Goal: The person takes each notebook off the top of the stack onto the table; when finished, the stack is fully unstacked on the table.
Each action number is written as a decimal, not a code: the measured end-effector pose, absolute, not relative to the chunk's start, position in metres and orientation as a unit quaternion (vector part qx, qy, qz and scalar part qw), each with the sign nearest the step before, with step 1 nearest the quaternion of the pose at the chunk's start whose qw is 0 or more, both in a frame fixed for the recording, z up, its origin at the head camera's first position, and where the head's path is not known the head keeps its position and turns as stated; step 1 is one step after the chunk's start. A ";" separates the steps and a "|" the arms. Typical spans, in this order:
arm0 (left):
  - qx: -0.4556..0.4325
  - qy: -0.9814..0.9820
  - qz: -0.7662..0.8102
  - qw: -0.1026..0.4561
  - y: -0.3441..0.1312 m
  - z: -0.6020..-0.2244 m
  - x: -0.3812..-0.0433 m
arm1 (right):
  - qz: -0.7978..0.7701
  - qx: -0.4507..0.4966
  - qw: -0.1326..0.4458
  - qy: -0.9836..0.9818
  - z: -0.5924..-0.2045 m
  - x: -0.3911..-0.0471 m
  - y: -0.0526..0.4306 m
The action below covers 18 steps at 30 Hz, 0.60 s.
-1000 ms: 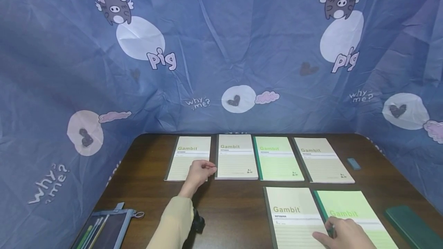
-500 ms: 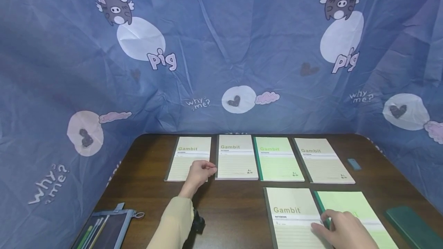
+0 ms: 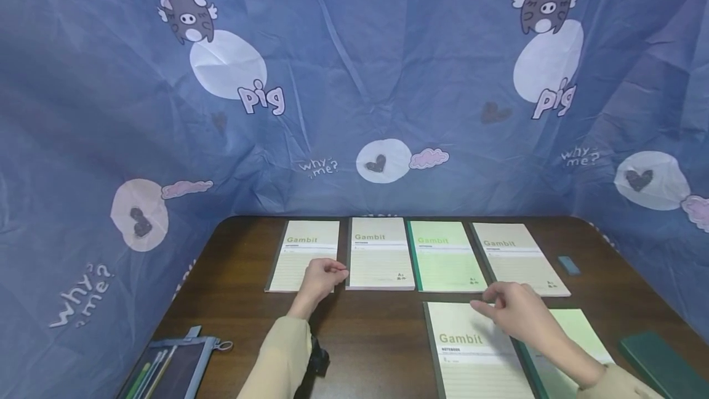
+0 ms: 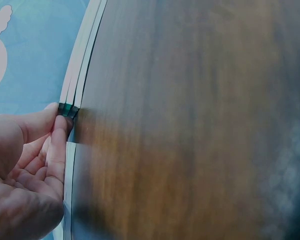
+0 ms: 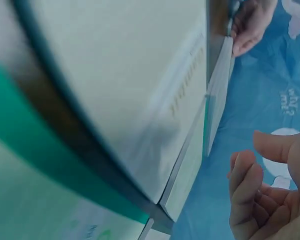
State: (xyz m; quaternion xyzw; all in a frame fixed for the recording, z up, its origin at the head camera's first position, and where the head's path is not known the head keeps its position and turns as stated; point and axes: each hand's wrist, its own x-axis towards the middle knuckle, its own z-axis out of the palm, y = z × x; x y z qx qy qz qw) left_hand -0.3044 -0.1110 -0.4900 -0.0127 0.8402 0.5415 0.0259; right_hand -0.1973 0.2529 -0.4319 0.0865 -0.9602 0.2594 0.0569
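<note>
My left hand (image 3: pixel 320 279) reaches over the far-left cream notebook (image 3: pixel 310 229) and pinches the near-left spine corner of the cream notebook stack (image 3: pixel 379 263) beside it. In the left wrist view, thumb and finger meet at the spine ends of that stack (image 4: pixel 82 60), some dark and one green. My right hand (image 3: pixel 517 316) hovers with nothing in it over the front cream notebook (image 3: pixel 471 356) and the front green notebook (image 3: pixel 578 331), fingers loosely bent. In the right wrist view its thumb (image 5: pixel 275 147) stands apart from the fingertips.
A green notebook (image 3: pixel 445 257) and another cream one (image 3: pixel 517 251) continue the back row. A small blue object (image 3: pixel 568 265) and a dark green case (image 3: pixel 661 362) lie at the right. A mesh pencil pouch (image 3: pixel 177 365) lies front left; a patterned blue curtain (image 3: pixel 382 79) surrounds the table.
My right hand has lifted off the front green notebook and moved forward and slightly left, toward the back row. My left hand holds its place at the stack's corner.
</note>
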 end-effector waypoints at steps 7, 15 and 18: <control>-0.018 0.842 0.539 0.027 -0.111 -0.490 -0.305 | 0.325 0.074 0.031 -0.942 -0.432 -0.243 0.241; -0.014 0.844 0.536 0.029 -0.111 -0.490 -0.304 | 0.363 0.016 -0.008 -0.931 -0.441 -0.289 0.221; -0.017 0.843 0.537 0.030 -0.110 -0.490 -0.304 | 0.374 0.001 -0.024 -0.927 -0.443 -0.302 0.211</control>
